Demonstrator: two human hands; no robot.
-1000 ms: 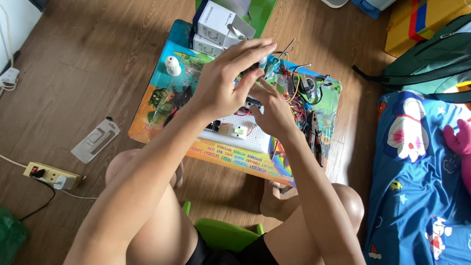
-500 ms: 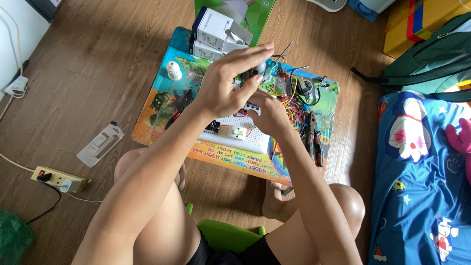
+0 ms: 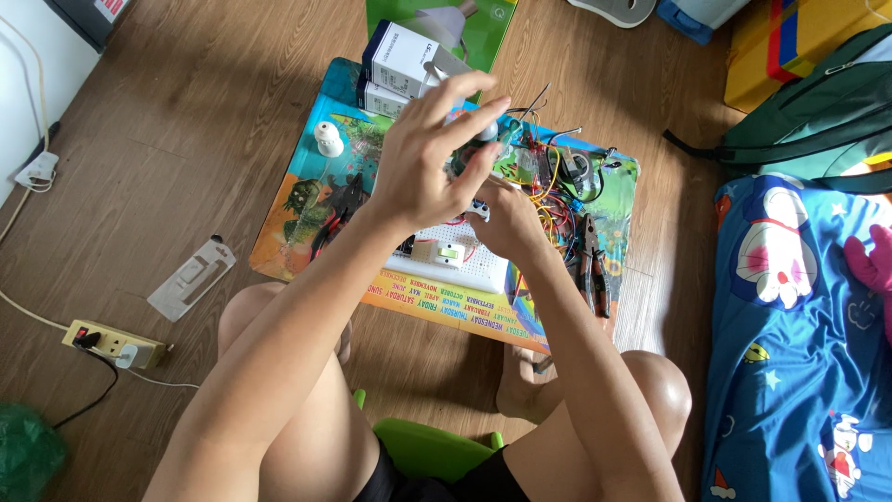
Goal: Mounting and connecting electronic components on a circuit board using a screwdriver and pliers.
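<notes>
Both hands stay over the small colourful table (image 3: 307, 200): the left hand (image 3: 423, 167) has risen slightly, fingers loosely spread, pinching a small green part (image 3: 474, 153); the right hand (image 3: 506, 218)'s grip is hidden.

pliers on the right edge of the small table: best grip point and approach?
Take the pliers by the handles, the end nearest the person, coming from above on the table's right side. They lie flat, running roughly front to back, jaws pointing into the tangle of wires, while the handle end sits clear near the table edge. The right hand is closest, so probably use that one.
</notes>
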